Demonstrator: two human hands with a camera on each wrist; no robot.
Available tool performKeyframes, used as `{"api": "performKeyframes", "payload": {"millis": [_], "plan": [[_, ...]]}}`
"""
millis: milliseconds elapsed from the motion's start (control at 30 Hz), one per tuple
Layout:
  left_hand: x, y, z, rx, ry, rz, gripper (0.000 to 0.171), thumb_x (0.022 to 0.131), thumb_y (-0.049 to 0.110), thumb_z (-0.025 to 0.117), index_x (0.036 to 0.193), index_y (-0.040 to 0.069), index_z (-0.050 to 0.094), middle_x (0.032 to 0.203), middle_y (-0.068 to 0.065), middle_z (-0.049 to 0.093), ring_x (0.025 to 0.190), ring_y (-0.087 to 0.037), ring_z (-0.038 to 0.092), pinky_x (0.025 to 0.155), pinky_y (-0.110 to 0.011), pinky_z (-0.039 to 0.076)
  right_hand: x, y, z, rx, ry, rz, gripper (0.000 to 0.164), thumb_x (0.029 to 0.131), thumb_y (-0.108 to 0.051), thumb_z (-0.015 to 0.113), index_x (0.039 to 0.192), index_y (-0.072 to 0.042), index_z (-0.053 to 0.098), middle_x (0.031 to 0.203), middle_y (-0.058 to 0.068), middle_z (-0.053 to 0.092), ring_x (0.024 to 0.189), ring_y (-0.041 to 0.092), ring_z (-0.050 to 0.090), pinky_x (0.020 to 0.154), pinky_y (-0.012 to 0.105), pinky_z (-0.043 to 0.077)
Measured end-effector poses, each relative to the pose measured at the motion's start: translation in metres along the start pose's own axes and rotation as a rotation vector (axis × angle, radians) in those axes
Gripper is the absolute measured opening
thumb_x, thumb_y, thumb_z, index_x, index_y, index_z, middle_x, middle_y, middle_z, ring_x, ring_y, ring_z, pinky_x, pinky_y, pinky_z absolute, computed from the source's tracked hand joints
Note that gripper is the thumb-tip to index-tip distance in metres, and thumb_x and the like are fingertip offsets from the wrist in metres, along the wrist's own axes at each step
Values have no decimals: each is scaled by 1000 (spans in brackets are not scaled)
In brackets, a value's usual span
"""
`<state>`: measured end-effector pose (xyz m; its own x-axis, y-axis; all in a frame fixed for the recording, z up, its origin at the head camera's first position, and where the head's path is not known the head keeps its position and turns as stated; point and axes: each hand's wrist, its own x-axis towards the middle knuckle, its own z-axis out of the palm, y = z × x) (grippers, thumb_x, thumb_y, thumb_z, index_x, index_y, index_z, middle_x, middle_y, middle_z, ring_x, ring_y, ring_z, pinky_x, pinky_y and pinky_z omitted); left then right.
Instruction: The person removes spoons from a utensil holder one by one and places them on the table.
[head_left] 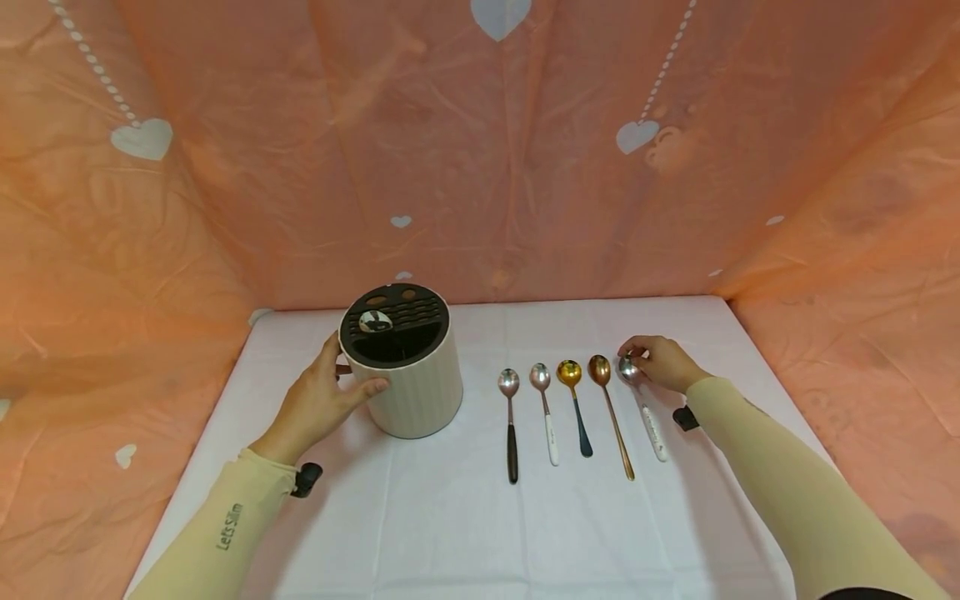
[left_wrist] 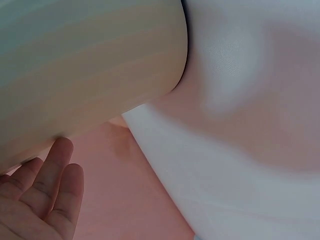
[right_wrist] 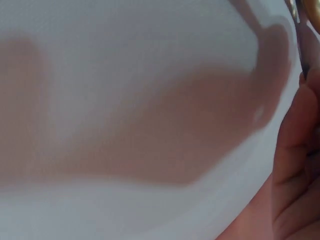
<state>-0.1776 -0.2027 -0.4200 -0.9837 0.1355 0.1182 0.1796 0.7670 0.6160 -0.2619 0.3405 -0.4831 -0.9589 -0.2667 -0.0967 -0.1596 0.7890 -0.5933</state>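
Note:
My left hand point(head_left: 318, 404) rests against the side of a cream, ribbed cutlery holder point(head_left: 420, 404), thumb along its front and the other fingers round its left side. Fingertips meet the holder's wall point(left_wrist: 90, 85) in the left wrist view. A shiny spoon bowl point(head_left: 375, 322) shows at the holder's black slotted top. At the right end of a row of spoons, my right hand point(head_left: 663, 362) pinches the bowl of a silver spoon with a patterned white handle point(head_left: 654, 433). That spoon's handle points toward me.
Left of the held spoon lie a copper-coloured spoon point(head_left: 618, 433), a gold spoon with a dark blue handle point(head_left: 581, 425), a white-handled spoon point(head_left: 551, 437) and a black-handled spoon point(head_left: 512, 454). Pink cloth point(head_left: 450, 183) hangs behind the white table point(head_left: 442, 525) and at its sides.

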Motion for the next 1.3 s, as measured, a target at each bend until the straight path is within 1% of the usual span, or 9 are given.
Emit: {"api": "performKeyframes", "payload": {"millis": [233, 500, 567, 733, 867, 967, 1133, 1300], "plan": [[0, -1, -1, -1, -7, -10, 103, 85, 63, 69, 161, 23, 11, 143, -23, 46, 117, -40, 56, 87, -62, 47, -1, 4, 4, 0, 10, 25, 17, 96, -2, 63, 112, -6, 68, 101, 13, 63, 88, 28, 58, 77, 38, 50], [0, -1, 0, 3, 1, 3, 102, 86, 61, 70, 160, 22, 12, 144, -23, 46, 116, -41, 57, 86, -62, 47, -1, 8, 8, 20, 15, 30, 19, 94, -1, 65, 112, -7, 67, 103, 14, 63, 83, 26, 58, 70, 34, 50], [1, -1, 0, 3, 2, 4, 102, 86, 61, 70, 160, 22, 12, 145, -23, 46, 116, -40, 57, 86, -62, 47, -1, 9, 9, 8, 22, 30, 20, 94, -1, 66, 112, -8, 67, 102, 13, 64, 82, 25, 58, 70, 34, 50], [1, -2, 0, 2, 6, 8, 102, 86, 61, 70, 160, 23, 12, 145, -23, 46, 116, -40, 57, 87, -62, 47, -1, 11, 10, -20, 39, 12, 19, 96, -1, 60, 113, -6, 67, 96, 11, 66, 82, 25, 60, 71, 35, 50], [2, -2, 0, 2, 7, 10, 102, 85, 62, 70, 160, 24, 12, 144, -23, 47, 116, -39, 57, 87, -63, 46, 0, 12, 11, -21, 36, 18, 19, 97, -1, 58, 114, -6, 67, 93, 8, 67, 81, 24, 61, 74, 37, 51], [3, -2, 0, 1, 7, 10, 102, 85, 62, 70, 160, 25, 12, 144, -22, 47, 116, -39, 57, 87, -63, 46, 0, 12, 12, -28, 35, 37, 20, 97, -2, 58, 115, -7, 67, 98, 9, 67, 84, 25, 61, 79, 42, 51], [3, -1, 0, -3, 8, 11, 102, 85, 62, 70, 160, 25, 12, 144, -22, 47, 116, -39, 58, 87, -63, 46, -1, 12, 12, -57, 46, 46, 23, 97, -2, 57, 118, -6, 67, 112, 14, 66, 97, 30, 60, 90, 53, 48], [2, -2, 0, -3, 11, 12, 102, 85, 61, 70, 160, 24, 13, 143, -22, 47, 116, -39, 58, 86, -62, 47, -1, 11, 11, -72, 60, 33, 27, 96, 1, 53, 119, -5, 67, 117, 18, 65, 108, 36, 57, 95, 57, 44]]}}
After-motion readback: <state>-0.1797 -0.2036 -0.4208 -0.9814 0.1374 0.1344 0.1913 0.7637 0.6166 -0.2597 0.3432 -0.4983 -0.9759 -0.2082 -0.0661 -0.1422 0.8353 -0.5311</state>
